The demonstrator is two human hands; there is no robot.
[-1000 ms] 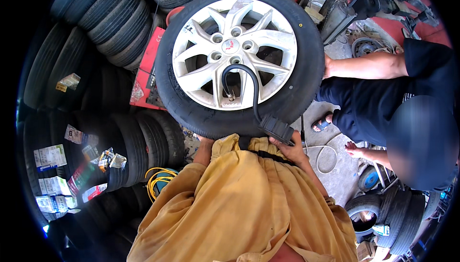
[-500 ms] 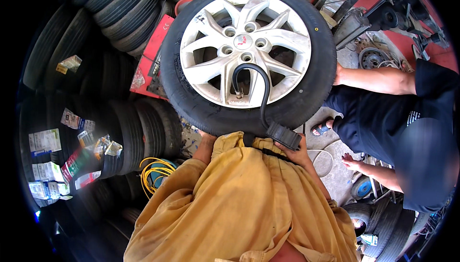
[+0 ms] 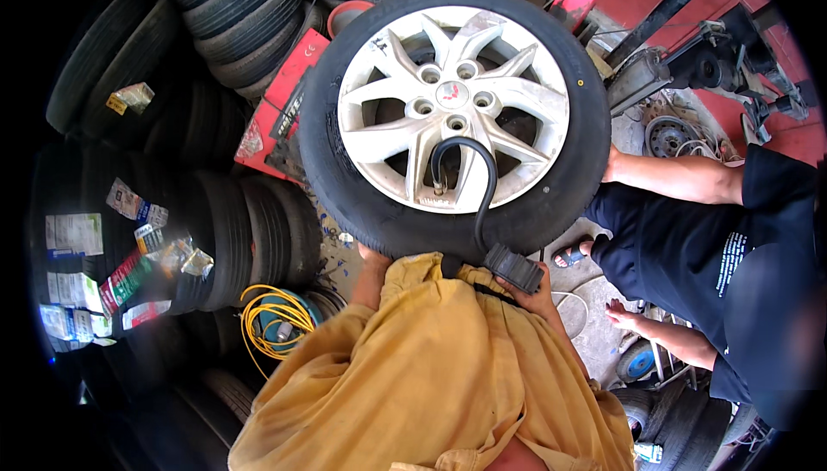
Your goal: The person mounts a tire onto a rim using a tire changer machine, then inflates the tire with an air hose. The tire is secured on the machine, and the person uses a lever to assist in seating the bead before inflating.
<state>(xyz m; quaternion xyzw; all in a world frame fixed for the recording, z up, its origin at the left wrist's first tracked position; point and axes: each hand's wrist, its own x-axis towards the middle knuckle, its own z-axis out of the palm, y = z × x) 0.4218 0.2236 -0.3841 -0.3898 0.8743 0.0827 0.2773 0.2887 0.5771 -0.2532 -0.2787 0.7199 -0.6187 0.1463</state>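
Note:
In front of me a black tyre [image 3: 584,100] on a silver alloy wheel [image 3: 422,139] lies tilted, face up. A black hose [image 3: 490,180] bends from the valve inside the rim to a black ribbed tyre inflator [image 3: 514,268]. My right hand [image 3: 541,296] is closed around the inflator's near right side, against the front of my mustard clothing. At the tyre's near left edge is my left hand [image 3: 374,259], touching it or close to it; its fingers are hidden below the tyre. A co-worker's hand [image 3: 612,163] rests on the tyre's right side.
The co-worker in dark clothes [image 3: 668,230] stands at right, the other hand [image 3: 622,314] hanging apart. Stacked tyres [image 3: 250,23] fill the left and back. A red machine [image 3: 289,105] stands behind the wheel. Coiled yellow hose [image 3: 258,324] lies at lower left; a bare rim [image 3: 668,137] lies at right.
The wheel, the inflator and my hands sit slightly lower and to the right in view, the background having shifted too. The hose stays on the valve and my right hand keeps the inflator.

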